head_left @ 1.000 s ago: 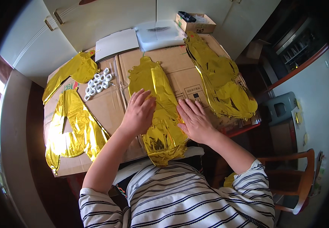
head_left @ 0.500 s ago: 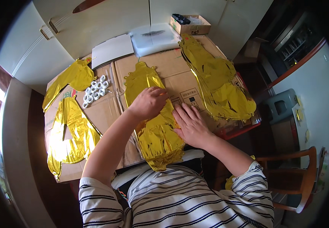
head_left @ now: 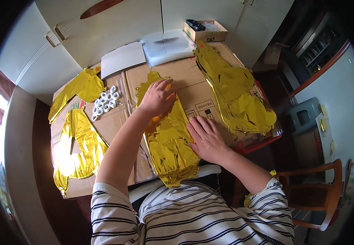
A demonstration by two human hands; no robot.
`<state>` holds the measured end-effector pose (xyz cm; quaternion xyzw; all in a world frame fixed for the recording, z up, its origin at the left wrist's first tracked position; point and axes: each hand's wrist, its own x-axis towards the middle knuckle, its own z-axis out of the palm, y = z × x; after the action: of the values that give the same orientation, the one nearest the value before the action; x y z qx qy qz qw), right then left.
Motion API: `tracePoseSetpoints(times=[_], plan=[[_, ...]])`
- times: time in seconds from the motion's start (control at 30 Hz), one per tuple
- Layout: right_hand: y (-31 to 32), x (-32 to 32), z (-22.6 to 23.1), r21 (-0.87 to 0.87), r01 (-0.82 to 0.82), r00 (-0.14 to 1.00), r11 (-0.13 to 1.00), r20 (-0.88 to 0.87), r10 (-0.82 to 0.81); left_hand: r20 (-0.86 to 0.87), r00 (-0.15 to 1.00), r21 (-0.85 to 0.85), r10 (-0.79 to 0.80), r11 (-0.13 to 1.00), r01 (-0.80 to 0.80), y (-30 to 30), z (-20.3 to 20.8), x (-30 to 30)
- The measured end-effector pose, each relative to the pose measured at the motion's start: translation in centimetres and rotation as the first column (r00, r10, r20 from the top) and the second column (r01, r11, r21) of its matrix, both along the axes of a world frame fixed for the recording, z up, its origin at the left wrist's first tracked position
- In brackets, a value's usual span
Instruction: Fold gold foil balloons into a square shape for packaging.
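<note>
A stack of flat gold foil balloons (head_left: 171, 151) lies in front of me, its near end at the table's edge by my body. Over the upper part of the stack is my left hand (head_left: 159, 98), fingers bent and apart, with nothing visible in them. My right hand (head_left: 209, 141) rests flat and spread at the stack's right edge, its fingertips partly on the cardboard (head_left: 185, 96). Another gold foil stack (head_left: 234, 90) lies to the right. Two more gold foil pieces lie at the left, one farther off (head_left: 77, 87) and one nearer (head_left: 81, 141).
Small white rolls (head_left: 105, 102) sit in a cluster left of the middle stack. Behind are a grey-white flat sheet (head_left: 122, 59), a clear plastic pack (head_left: 166, 47) and a small box (head_left: 205, 32) with a black object on it. A wooden chair (head_left: 332, 192) stands at the right.
My left hand has moved up and away from me along the foil stack, and its fingers have loosened from a closed pinch. My right hand stays nearly in place.
</note>
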<state>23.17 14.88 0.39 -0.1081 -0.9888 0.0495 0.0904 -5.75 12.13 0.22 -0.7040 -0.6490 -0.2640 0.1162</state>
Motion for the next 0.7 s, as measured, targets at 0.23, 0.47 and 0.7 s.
tracePoseSetpoints(times=[0.23,0.47,0.7], plan=[[-0.1,-0.3,0.3,-0.020,0.009,1.000,1.000,0.014,-0.009,0.217,0.968,-0.017,-0.127,0.991,0.134,-3.5,0.3,3.9],[0.1,-0.2,0.0,0.027,-0.014,0.999,1.000,-0.030,0.015,0.286,0.926,0.026,-0.247,0.968,0.251,-4.4,-0.3,5.1],[-0.7,2.7,0.5,-0.021,-0.015,1.000,1.000,0.003,0.015,0.317,0.918,0.014,-0.238,0.969,0.246,-4.5,-0.6,5.2]])
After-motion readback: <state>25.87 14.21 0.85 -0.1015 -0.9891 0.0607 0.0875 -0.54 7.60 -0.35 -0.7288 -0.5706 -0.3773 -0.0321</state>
